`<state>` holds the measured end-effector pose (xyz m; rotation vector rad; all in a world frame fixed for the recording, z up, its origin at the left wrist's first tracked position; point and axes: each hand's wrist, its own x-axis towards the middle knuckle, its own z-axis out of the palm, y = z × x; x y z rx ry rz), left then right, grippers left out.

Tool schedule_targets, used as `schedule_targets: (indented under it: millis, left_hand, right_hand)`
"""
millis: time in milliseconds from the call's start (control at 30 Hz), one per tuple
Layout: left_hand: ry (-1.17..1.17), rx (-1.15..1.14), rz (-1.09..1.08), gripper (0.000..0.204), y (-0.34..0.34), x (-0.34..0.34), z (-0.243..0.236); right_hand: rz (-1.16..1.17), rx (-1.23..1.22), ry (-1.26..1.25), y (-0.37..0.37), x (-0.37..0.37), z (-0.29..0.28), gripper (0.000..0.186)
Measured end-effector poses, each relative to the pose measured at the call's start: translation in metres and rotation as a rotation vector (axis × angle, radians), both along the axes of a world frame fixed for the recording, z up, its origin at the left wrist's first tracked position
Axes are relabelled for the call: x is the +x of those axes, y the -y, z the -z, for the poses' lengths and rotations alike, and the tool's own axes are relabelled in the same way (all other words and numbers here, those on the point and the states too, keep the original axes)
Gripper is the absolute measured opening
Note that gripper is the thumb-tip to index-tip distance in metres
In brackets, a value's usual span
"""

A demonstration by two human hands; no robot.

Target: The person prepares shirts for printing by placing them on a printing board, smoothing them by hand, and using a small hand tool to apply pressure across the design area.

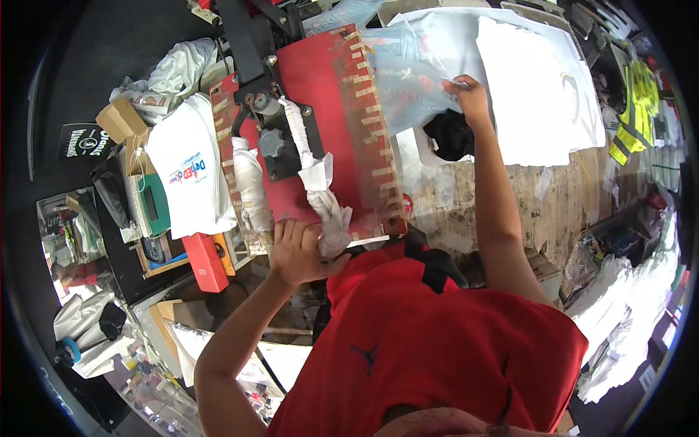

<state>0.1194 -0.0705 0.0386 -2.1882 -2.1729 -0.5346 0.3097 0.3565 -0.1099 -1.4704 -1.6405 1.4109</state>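
A heat press (328,95) with a red top plate stands in front of me. White wrapping covers its handle (320,178). My left hand (295,251) is closed over the handle's near end, fingers on top and thumb to the right. Reaching out to the far right, my right hand (470,98) pinches the edge of a see-through film sheet (411,84) with red and blue prints. The film lies partly over white cloth beside the press. Just below that hand is a black bundled thing (450,136), its kind unclear.
White sheets or cloth (539,95) cover the wooden worktop (502,197) at right. Left of the press lies a stack of printed white shirts (193,167), near a red box (205,262) and a cardboard box (121,120). Hi-vis vests (633,109) hang far right.
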Motion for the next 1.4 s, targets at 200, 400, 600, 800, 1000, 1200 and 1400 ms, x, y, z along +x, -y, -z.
schedule_targets:
  millis: [200, 400, 600, 800, 1000, 1200, 1400]
  left_hand:
    - [0.042, 0.033, 0.005, 0.055, 0.009, 0.004, -0.014]
    - [0.576, 0.368, -0.041, 0.028, 0.040, 0.025, -0.042]
    - [0.992, -0.417, 0.477, 0.021, 0.071, 0.047, -0.061]
    - [1.524, -0.984, -0.104, 0.069, 0.099, 0.024, 0.093]
    - [2.193, -1.046, 0.065, 0.096, 0.095, 0.031, 0.158]
    - [2.454, -0.990, 0.027, 0.107, 0.103, 0.002, 0.110]
    - [2.472, -0.051, -0.517, 0.081, 0.122, -0.015, 0.088]
  right_hand:
    - [0.112, -0.306, -0.739, 0.054, 0.053, -0.021, 0.022]
    - [-0.004, -0.033, -0.216, 0.128, 0.104, -0.097, 0.016]
    - [-0.666, 0.022, 0.325, 0.261, 0.151, -0.168, 0.017]
    - [-0.956, 0.398, -0.048, 0.377, 0.086, -0.205, 0.030]
    - [-0.926, 0.480, -0.103, 0.413, 0.058, -0.209, 0.048]
    - [-1.014, 0.438, 0.011, 0.410, 0.060, -0.186, 0.042]
    - [-1.017, 0.480, 0.068, 0.412, 0.040, -0.157, 0.032]
